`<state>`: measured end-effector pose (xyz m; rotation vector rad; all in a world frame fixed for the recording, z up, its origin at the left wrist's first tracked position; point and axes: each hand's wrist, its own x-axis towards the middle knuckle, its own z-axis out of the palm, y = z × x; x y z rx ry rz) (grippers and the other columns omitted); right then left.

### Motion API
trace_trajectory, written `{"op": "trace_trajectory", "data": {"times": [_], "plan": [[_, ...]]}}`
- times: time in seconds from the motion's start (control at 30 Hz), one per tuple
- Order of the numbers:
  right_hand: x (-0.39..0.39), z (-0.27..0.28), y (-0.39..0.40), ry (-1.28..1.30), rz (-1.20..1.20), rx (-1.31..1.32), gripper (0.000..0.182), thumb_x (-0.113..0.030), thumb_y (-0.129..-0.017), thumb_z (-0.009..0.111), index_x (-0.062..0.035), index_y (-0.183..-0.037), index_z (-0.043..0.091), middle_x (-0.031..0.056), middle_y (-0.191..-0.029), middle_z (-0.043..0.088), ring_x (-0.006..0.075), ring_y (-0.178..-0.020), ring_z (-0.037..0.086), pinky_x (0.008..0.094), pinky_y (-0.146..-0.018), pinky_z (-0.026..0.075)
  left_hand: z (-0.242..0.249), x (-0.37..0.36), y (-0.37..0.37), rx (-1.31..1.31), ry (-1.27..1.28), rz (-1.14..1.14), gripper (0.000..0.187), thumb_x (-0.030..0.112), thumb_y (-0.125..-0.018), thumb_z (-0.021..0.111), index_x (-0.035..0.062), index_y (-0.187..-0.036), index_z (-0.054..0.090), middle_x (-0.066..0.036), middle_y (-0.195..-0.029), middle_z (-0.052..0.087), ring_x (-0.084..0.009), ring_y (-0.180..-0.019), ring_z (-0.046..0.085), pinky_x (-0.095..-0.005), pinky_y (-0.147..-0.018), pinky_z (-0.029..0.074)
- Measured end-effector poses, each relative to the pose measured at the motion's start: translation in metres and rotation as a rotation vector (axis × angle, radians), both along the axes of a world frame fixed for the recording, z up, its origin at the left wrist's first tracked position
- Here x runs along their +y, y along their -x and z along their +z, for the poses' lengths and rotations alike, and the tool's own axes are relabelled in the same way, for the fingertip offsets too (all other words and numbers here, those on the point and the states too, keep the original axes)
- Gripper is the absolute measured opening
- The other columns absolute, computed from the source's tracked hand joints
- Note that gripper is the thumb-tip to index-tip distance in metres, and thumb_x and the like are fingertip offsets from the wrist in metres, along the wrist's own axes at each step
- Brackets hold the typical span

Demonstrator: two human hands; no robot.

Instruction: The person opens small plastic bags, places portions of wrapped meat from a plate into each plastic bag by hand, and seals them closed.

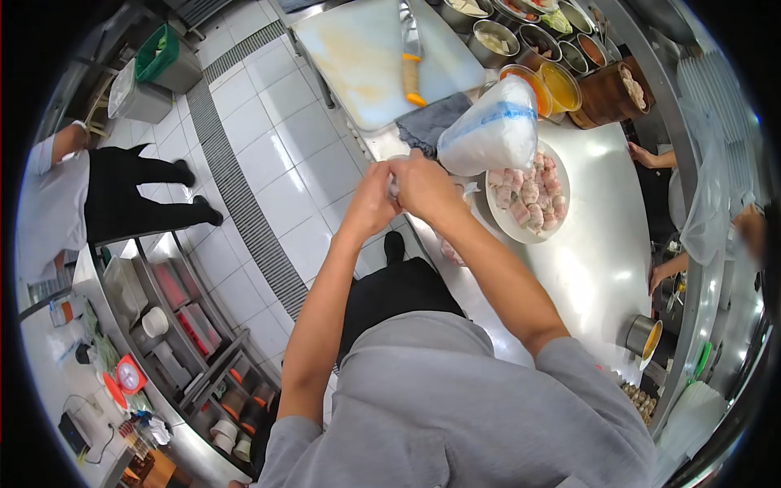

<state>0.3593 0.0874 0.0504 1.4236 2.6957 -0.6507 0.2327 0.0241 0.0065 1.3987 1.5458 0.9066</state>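
a small pale piece (394, 189), its shape mostly hidden by fingers, sits between the two bare hands, high in the gap where they meet. the left grip (373, 202) is curled around it from the left; the right grip (425, 187) covers it from the right and above, fingers bent inward. both are closed on the piece and touch each other, held out by the near long edge of the brushed steel worktop (602, 252); whether they rest on that edge i cannot tell.

just past the right grip, toward the middle of the worktop, stands a bulging clear plastic bag of white stuff with a blue stripe (492, 126). it partly hides the rim of an oval white plate (508, 228) carrying pink-and-white rolled pieces (533, 195). a crumpled dark grey cloth (431, 126) lies at the near edge, beyond the grips, beside a worn white cutting board (342, 61) at the far end. on the board lies a knife with a yellow-orange handle (410, 69).

round steel bowls of ingredients (495, 41) crowd the far right corner, with a brown wooden tub (606, 98) next to them. near the opposite long edge, toward the wearer's end, is a steel pot with yellow contents (643, 337).
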Motion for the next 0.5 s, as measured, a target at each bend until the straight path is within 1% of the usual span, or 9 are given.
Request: {"op": "trace_trajectory", "data": {"times": [0.03, 0.07, 0.1, 0.13, 0.17, 0.23, 0.37, 0.47, 0.5], "plan": [[0.005, -0.014, 0.007, 0.030, -0.030, 0.021, 0.043, -0.009, -0.070, 0.075, -0.0108, -0.113, 0.070, 0.0210, -0.104, 0.064, 0.0405, -0.091, 0.068, 0.0480, -0.081, 0.056, 0.000, -0.002, 0.001, 0.035, -0.008, 0.015, 0.075, 0.002, -0.068, 0.080, 0.0028, -0.138, 0.052, -0.016, -0.133, 0.054, -0.0285, -0.104, 0.062, -0.0337, -0.082, 0.052], [0.008, -0.026, 0.011, 0.060, -0.061, 0.043, 0.042, -0.009, -0.069, 0.075, -0.0100, -0.111, 0.071, 0.0221, -0.104, 0.065, 0.0414, -0.093, 0.068, 0.0477, -0.082, 0.056, 0.000, -0.004, 0.001, 0.034, -0.007, 0.018, 0.075, 0.002, -0.068, 0.080, 0.0028, -0.138, 0.052, -0.016, -0.133, 0.054, -0.0285, -0.104, 0.062, -0.0337, -0.082, 0.052], [0.012, -0.040, 0.014, 0.057, -0.057, 0.044, 0.042, -0.009, -0.069, 0.075, -0.0100, -0.111, 0.071, 0.0221, -0.104, 0.065, 0.0414, -0.093, 0.068, 0.0477, -0.082, 0.056, 0.001, -0.003, 0.001, 0.001, 0.021, 0.051, 0.079, 0.002, -0.067, 0.081, 0.0008, -0.139, 0.050, -0.018, -0.135, 0.053, -0.0309, -0.112, 0.059, -0.0346, -0.087, 0.052], [0.014, -0.050, 0.017, 0.061, -0.074, 0.097, 0.036, -0.010, -0.071, 0.074, -0.0055, -0.106, 0.071, 0.0256, -0.103, 0.066, 0.0424, -0.092, 0.069, 0.0478, -0.081, 0.056, 0.001, -0.002, 0.002, -0.033, 0.048, 0.087, 0.082, 0.002, -0.065, 0.082, -0.0011, -0.140, 0.048, -0.019, -0.137, 0.052, -0.0333, -0.121, 0.056, -0.0354, -0.091, 0.052], [0.014, -0.061, 0.016, 0.070, -0.094, 0.146, 0.030, -0.012, -0.073, 0.074, -0.0010, -0.101, 0.072, 0.0291, -0.103, 0.066, 0.0434, -0.092, 0.069, 0.0478, -0.081, 0.057, -0.004, -0.002, 0.002, -0.034, 0.052, 0.092, 0.082, 0.002, -0.065, 0.082, -0.0011, -0.140, 0.048, -0.019, -0.137, 0.052, -0.0333, -0.121, 0.056, -0.0354, -0.091, 0.052], [0.016, -0.061, 0.014, 0.131, -0.120, 0.145, 0.031, -0.014, -0.073, 0.073, 0.0003, -0.100, 0.071, 0.0287, -0.102, 0.067, 0.0439, -0.092, 0.069, 0.0475, -0.082, 0.056, -0.015, 0.000, 0.000, 0.032, -0.042, 0.105, 0.080, 0.003, -0.067, 0.080, -0.0029, -0.140, 0.048, -0.021, -0.139, 0.050, -0.0336, -0.125, 0.053, -0.0358, -0.096, 0.051], [0.021, -0.034, 0.010, 0.288, -0.245, 0.215, 0.030, -0.019, -0.076, 0.070, 0.0025, -0.097, 0.070, 0.0273, -0.102, 0.069, 0.0455, -0.094, 0.068, 0.0470, -0.083, 0.055, -0.021, 0.000, -0.002, 0.043, -0.023, 0.128, 0.075, 0.006, -0.071, 0.078, -0.0037, -0.139, 0.049, -0.022, -0.138, 0.051, -0.0355, -0.124, 0.054, -0.0373, -0.097, 0.050], [0.023, -0.038, 0.008, 0.384, -0.309, 0.238, 0.033, -0.020, -0.079, 0.069, 0.0034, -0.102, 0.068, 0.0269, -0.105, 0.069, 0.0478, -0.093, 0.067, 0.0473, -0.083, 0.055, -0.024, 0.003, -0.005, 0.039, -0.090, 0.149, 0.066, 0.007, -0.076, 0.074, -0.0044, -0.137, 0.052, -0.022, -0.135, 0.053, -0.0365, -0.122, 0.056, -0.0379, -0.099, 0.049], [0.023, -0.053, 0.003, 0.382, -0.311, 0.239, 0.033, -0.020, -0.079, 0.069, 0.0034, -0.102, 0.068, 0.0269, -0.105, 0.069, 0.0478, -0.093, 0.067, 0.0473, -0.083, 0.055, -0.027, 0.004, -0.007, 0.065, -0.116, 0.188, 0.063, 0.006, -0.076, 0.072, -0.0040, -0.135, 0.053, -0.022, -0.132, 0.056, -0.0371, -0.120, 0.057, -0.0384, -0.099, 0.049]]}}
